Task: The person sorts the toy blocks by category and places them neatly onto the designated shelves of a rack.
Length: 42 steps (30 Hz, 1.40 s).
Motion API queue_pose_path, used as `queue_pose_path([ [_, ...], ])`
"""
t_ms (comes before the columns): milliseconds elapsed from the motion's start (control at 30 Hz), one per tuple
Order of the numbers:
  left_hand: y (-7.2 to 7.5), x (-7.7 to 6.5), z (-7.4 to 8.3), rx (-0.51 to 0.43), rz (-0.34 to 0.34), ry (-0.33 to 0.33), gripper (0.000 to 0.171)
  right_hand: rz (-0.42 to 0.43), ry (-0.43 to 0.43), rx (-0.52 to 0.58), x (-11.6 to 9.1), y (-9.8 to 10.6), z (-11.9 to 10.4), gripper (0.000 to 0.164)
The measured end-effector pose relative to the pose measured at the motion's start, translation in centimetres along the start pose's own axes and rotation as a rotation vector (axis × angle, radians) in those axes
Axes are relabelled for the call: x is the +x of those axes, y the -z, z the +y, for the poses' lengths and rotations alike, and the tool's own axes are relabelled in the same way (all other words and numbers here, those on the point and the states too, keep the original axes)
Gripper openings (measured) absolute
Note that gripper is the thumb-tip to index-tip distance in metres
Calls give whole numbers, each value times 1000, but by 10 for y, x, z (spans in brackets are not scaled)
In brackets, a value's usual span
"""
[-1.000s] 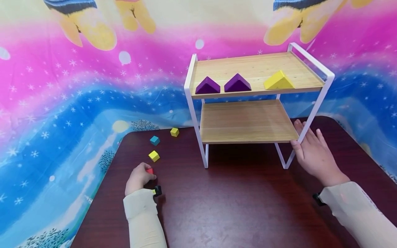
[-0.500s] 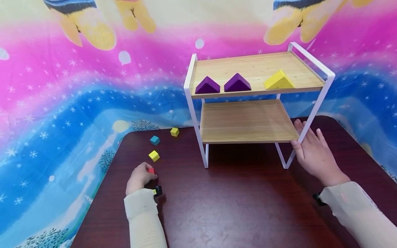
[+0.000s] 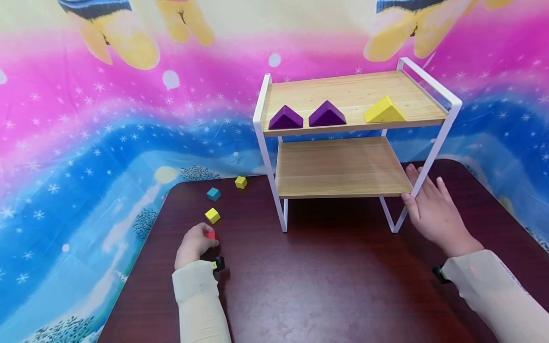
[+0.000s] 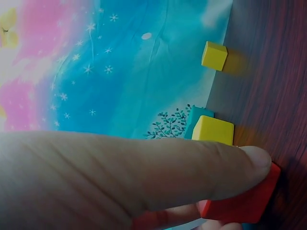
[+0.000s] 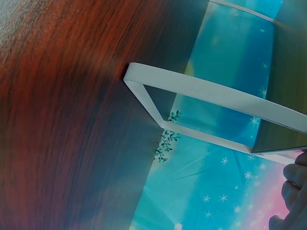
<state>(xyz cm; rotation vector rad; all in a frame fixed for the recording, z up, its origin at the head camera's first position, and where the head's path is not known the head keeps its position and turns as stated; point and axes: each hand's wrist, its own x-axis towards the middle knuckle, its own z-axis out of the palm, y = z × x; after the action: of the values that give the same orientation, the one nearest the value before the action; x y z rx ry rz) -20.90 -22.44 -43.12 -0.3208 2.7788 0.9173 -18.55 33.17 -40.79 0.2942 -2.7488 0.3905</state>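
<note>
My left hand [image 3: 194, 245] pinches a red block [image 4: 242, 203] between thumb and fingers, low over the table at the left. The thumb [image 4: 211, 165] lies across the block in the left wrist view and hides part of it. Just beyond is a yellow cube [image 3: 212, 216], then a teal cube [image 3: 213, 194] and another yellow cube [image 3: 241, 182]. My right hand [image 3: 435, 219] rests with straight fingers against the right side of a two-tier shelf [image 3: 343, 188], its thumb at the front leg. Only its fingertips [image 5: 300, 175] show in the right wrist view.
Two purple triangular prisms [image 3: 286, 118] and a yellow triangular prism [image 3: 384, 110] stand along the upper board's front edge. White metal legs [image 3: 271, 176] hold the shelf on the dark red table [image 3: 321, 286]. A printed cloth [image 3: 107, 143] hangs behind the table.
The left hand and the red block have shifted very slightly to the right. The right hand stays against the shelf, and the other blocks keep their places.
</note>
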Motion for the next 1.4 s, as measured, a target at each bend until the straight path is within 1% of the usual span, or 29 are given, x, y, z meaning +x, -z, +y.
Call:
queue_pose_path([
  [200, -1, 1, 2, 5, 0, -28, 38, -6, 0, -8, 2, 1, -1, 67],
  [567, -1, 2, 6, -12, 1, -58, 41, 0, 2, -10, 2, 1, -1, 66],
  [867, -3, 4, 11, 2, 27, -94, 43, -6, -2, -1, 0, 1, 0, 67],
  [1133, -7, 6, 15, 18, 58, -122, 44, 15, 14, 0, 0, -1, 1, 65],
  [1400, -9, 6, 20, 30, 83, -151, 43, 19, 15, 2, 0, -1, 0, 65],
])
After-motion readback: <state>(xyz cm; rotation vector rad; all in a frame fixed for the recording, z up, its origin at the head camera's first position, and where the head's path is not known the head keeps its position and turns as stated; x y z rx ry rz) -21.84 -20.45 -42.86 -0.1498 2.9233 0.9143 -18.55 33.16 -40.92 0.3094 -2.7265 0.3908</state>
